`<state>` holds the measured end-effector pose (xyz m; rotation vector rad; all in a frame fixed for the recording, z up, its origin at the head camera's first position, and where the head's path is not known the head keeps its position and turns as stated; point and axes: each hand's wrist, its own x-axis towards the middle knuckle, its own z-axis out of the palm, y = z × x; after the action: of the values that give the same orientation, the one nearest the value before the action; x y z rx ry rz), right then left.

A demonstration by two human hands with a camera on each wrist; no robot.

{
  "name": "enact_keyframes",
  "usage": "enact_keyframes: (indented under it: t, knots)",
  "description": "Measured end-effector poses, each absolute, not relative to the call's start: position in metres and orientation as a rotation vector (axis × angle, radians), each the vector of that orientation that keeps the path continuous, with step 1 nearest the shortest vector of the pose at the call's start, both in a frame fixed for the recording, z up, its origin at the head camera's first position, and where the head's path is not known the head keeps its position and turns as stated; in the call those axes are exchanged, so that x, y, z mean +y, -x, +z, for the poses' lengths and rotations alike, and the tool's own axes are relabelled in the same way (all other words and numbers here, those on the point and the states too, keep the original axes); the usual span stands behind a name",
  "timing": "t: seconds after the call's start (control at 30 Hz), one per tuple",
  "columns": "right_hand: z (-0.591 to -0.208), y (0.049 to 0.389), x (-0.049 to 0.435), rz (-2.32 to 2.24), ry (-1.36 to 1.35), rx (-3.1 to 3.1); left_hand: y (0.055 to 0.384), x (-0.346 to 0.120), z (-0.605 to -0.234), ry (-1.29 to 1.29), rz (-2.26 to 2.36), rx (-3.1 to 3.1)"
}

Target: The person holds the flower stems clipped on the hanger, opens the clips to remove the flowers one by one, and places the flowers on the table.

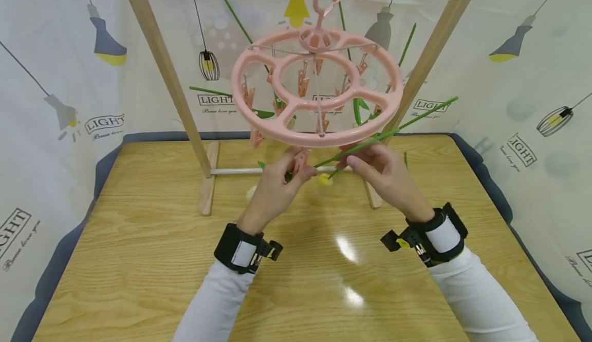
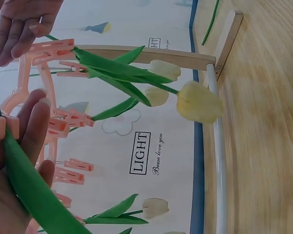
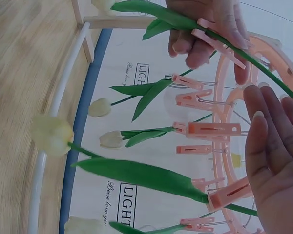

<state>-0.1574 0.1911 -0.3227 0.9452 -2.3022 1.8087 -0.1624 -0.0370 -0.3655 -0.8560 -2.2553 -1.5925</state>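
Observation:
My left hand point(image 1: 275, 188) pinches a pink clothespin point(image 1: 301, 160) below the front rim of a pink round drying hanger point(image 1: 282, 124). That clothespin sits on the green stem point(image 3: 271, 75) of an artificial tulip, whose broad leaf point(image 2: 36, 190) passes along my left palm in the left wrist view. The stem slants up to the right across the front of the hanger. My right hand point(image 1: 390, 175) is raised beside this stem, its fingers point(image 3: 263, 141) extended and relaxed in the right wrist view. Other pale yellow tulips point(image 2: 200, 101) hang head-down from clothespins.
The hanger hooks onto the top bar of a wooden stand with slanted posts point(image 1: 166, 70) and a white lower rod point(image 1: 236, 171). More pink clothespins point(image 1: 302, 82) dangle around the rings. Beneath lies a wood-grain table point(image 1: 139, 260), with a lamp-patterned cloth point(image 1: 152, 3) behind.

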Motion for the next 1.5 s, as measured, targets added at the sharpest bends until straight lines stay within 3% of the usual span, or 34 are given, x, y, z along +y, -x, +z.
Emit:
enact_keyframes:
  t: [0.33,0.93,1.5]
  knots:
    - [-0.323,0.158,0.189,1.949,-0.807,-2.16,0.162,-0.035,-0.363,0.872,-1.614,-2.121]
    - [-0.321,0.159,0.176,2.759,-0.761,-1.416,0.153,-0.024,-0.354,0.927,-1.705,-2.139]
    - [-0.331,0.161,0.169,2.791,-0.723,-1.412,0.154,-0.026,-0.357,0.868,-1.67,-2.174]
